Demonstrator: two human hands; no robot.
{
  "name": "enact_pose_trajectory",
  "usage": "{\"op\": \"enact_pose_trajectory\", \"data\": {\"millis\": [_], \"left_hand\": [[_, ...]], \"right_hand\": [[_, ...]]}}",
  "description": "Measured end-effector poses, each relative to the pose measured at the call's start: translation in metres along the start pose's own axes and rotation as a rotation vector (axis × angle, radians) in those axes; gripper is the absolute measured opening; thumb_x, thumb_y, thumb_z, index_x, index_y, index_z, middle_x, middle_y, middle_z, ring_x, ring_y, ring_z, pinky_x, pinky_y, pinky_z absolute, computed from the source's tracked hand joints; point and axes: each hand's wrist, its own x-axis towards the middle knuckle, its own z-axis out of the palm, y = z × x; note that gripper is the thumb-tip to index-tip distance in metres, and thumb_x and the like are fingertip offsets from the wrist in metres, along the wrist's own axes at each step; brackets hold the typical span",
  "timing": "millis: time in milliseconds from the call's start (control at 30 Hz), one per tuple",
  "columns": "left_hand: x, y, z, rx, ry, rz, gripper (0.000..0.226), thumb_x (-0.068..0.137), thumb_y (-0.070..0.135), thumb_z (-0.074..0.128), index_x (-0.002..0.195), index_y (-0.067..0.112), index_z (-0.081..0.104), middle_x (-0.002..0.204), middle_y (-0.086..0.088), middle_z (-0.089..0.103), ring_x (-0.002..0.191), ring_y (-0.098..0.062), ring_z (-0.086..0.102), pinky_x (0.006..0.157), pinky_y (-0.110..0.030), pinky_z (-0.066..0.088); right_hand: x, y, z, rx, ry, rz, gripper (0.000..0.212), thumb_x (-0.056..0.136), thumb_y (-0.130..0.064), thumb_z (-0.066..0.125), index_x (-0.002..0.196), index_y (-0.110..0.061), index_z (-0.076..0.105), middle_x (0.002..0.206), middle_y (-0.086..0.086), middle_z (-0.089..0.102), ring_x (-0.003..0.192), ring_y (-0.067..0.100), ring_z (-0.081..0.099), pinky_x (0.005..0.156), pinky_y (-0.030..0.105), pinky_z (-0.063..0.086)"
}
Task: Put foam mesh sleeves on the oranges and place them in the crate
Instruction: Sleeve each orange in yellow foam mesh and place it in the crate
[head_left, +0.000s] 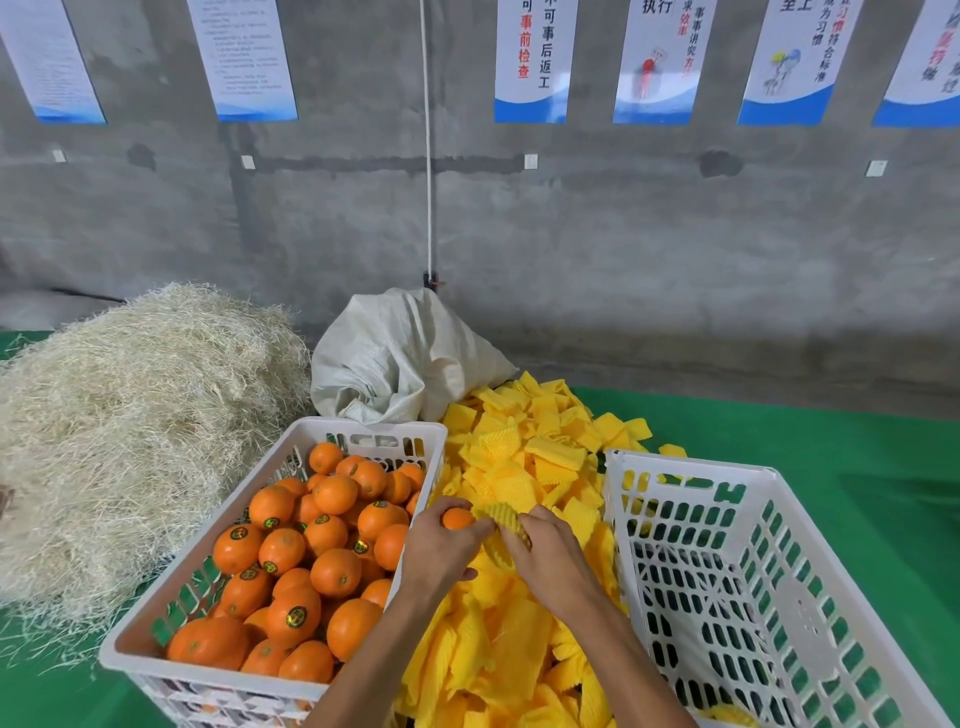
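Note:
My left hand (441, 545) grips a small orange (457, 518), of which only the top shows above my fingers. My right hand (550, 551) pinches a yellow foam mesh sleeve (503, 515) right beside that orange. Both hands hover over a pile of yellow foam sleeves (519, 613) between two crates. The white crate on the left (291, 452) is heaped with several oranges (311, 551), many with round stickers. The white crate on the right (675, 473) shows its bare lattice walls and one yellow sleeve at its bottom near corner.
A big mound of pale straw-like wood wool (130, 426) lies to the left on the green table cover (831, 467). A crumpled white woven sack (400, 358) sits behind the sleeves. A grey concrete wall with posters stands behind.

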Motion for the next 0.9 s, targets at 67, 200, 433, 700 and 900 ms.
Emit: {"op": "enact_pose_trajectory", "data": {"millis": [67,200,433,700,900], "left_hand": [[0.004,-0.003,-0.002,-0.056,0.022,-0.019,0.026,0.087,0.024,0.079,0.111,0.018,0.07,0.069,-0.003,0.058,0.045,-0.011,0.05,0.05,-0.041,0.062],[0.004,-0.011,-0.005,-0.088,0.034,-0.068,0.023,0.09,0.024,0.078,0.11,0.016,0.071,0.073,-0.007,0.056,0.054,-0.02,0.05,0.05,-0.039,0.061],[-0.002,-0.012,-0.009,-0.288,-0.083,-0.242,0.008,0.087,0.029,0.081,0.09,0.022,0.079,0.113,-0.005,0.061,0.08,-0.031,0.057,0.056,-0.035,0.059],[-0.01,0.002,-0.022,-0.409,-0.477,-0.672,0.058,0.067,0.027,0.092,0.114,0.019,0.058,0.102,-0.016,0.066,0.087,-0.034,0.076,0.04,-0.024,0.048],[-0.02,-0.002,-0.014,-0.417,-0.201,-0.498,0.063,0.075,0.034,0.092,0.125,0.015,0.059,0.126,-0.02,0.055,0.085,-0.036,0.067,0.063,-0.036,0.059]], "right_hand": [[0.0,0.003,0.002,0.084,0.02,-0.032,0.013,0.101,-0.025,0.061,0.091,-0.017,0.062,0.091,-0.004,0.054,0.081,0.018,0.055,0.068,0.032,0.046],[-0.003,-0.004,0.003,0.888,0.198,0.341,0.019,0.095,-0.013,0.07,0.111,-0.021,0.075,0.097,-0.013,0.077,0.089,0.003,0.071,0.071,0.019,0.055],[-0.004,-0.016,0.0,1.58,-0.001,0.765,0.025,0.102,-0.018,0.057,0.12,-0.005,0.066,0.108,0.013,0.077,0.097,0.025,0.071,0.075,0.034,0.056],[-0.004,-0.016,-0.011,1.353,-0.086,0.751,0.056,0.078,-0.05,0.078,0.124,-0.021,0.069,0.112,0.007,0.076,0.103,0.029,0.073,0.084,0.041,0.058],[-0.008,-0.012,-0.009,0.734,0.338,0.532,0.07,0.078,-0.082,0.05,0.055,-0.018,0.036,0.054,-0.015,0.027,0.05,0.009,0.025,0.056,0.038,0.032]]}}
